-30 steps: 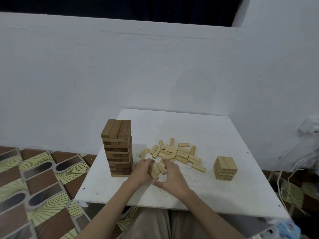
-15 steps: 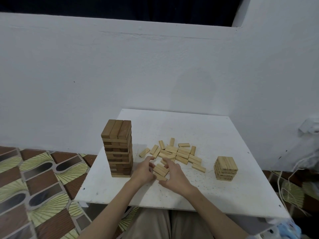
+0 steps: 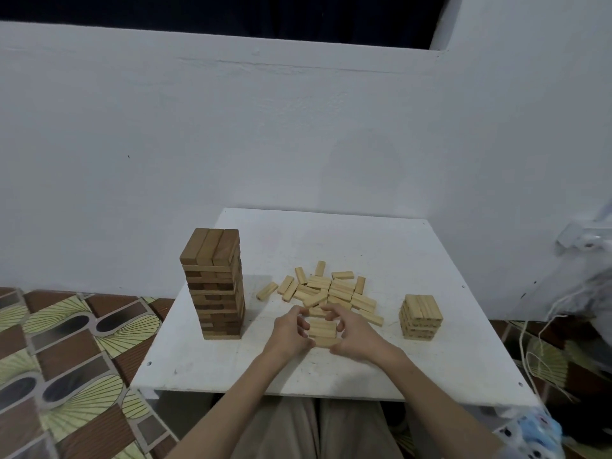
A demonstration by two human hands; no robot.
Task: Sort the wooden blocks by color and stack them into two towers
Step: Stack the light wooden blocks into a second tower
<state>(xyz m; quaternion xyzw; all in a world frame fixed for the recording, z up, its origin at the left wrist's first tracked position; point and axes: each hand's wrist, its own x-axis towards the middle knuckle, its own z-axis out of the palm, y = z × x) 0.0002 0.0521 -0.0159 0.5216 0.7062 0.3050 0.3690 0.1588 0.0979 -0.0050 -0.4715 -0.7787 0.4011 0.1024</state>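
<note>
While both hands work at the near-centre of the white table (image 3: 381, 246), left hand (image 3: 287, 336) and right hand (image 3: 353, 337) press a small bundle of light blocks (image 3: 322, 330) between them, fingers curled round its ends, one hand per side. Bundle sits just above or on the tabletop, can't tell which. Loose pile of light blocks (image 3: 331, 289) lies just behind the bundle, touching distance. Tall dark tower (image 3: 213, 283) stands upright to the left of the bundle, near the table's left edge. Short light tower (image 3: 421, 316) stands to the right of the bundle, apart from the pile. Patterned floor (image 3: 66, 342) left of the table, white wall (image 3: 231, 144) behind.
</note>
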